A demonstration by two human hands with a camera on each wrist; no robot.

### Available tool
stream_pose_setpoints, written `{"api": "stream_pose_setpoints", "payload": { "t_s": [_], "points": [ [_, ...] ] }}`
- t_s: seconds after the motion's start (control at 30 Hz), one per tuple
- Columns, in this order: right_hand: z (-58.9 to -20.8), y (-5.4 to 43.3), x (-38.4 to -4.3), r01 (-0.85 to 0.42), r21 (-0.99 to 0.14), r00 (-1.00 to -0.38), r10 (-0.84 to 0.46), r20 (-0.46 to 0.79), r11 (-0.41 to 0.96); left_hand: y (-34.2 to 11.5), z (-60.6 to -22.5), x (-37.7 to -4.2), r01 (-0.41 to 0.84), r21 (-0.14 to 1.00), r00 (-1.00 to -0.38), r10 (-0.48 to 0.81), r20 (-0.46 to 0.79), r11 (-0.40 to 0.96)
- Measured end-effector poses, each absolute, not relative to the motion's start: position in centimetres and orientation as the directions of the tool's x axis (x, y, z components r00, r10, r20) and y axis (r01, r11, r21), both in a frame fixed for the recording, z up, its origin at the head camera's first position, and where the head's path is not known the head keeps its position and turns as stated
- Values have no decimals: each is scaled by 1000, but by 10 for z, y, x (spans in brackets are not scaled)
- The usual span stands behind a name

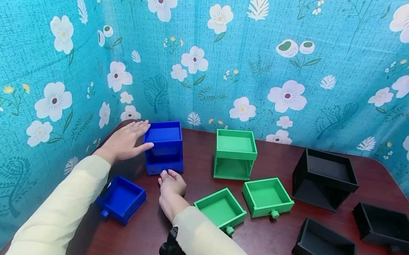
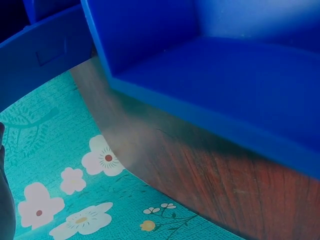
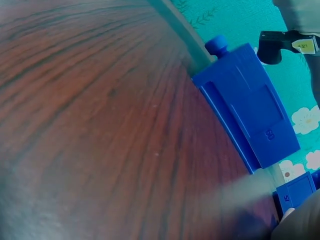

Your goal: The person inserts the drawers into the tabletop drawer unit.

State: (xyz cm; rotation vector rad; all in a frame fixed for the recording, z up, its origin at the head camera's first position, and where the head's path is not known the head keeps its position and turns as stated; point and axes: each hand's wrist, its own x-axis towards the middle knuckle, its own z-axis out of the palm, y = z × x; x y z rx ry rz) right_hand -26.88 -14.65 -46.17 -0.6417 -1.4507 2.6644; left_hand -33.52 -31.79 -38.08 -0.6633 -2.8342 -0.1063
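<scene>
A small blue cabinet [image 1: 164, 132] stands upright at the left back of the table, its upper slot without a drawer. A blue drawer [image 1: 158, 168] sits in its lower slot. My left hand [image 1: 124, 140] rests against the cabinet's left side, fingers straight, thumb out toward its front edge. At the front of the lower drawer my right hand [image 1: 172, 188] has its fingers curled, pinching where the knob is; the knob itself is hidden. Another blue drawer [image 1: 122, 197] with a round knob lies loose in front of the cabinet, beside my left sleeve.
A green cabinet [image 1: 236, 144] with two green drawers [image 1: 221, 208] in front stands at the middle. To the right are a black cabinet [image 1: 329, 167] and two black drawers [image 1: 326, 249]. A flowered turquoise cloth [image 1: 241, 61] hangs behind the reddish-brown table [image 1: 133, 251].
</scene>
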Motion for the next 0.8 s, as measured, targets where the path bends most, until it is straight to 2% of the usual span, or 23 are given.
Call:
{"api": "stream_pose_setpoints", "payload": {
  "t_s": [0.37, 0.8],
  "points": [
    [-459, -144, -279, 215, -760, -920, 134, -368, -613, -319, -383, -333, 444, 29, -872, 424, 244, 896],
    [-461, -145, -285, 217, -752, -940, 74, -333, -623, -317, -381, -333, 443, 29, -870, 423, 253, 896]
  ]
}}
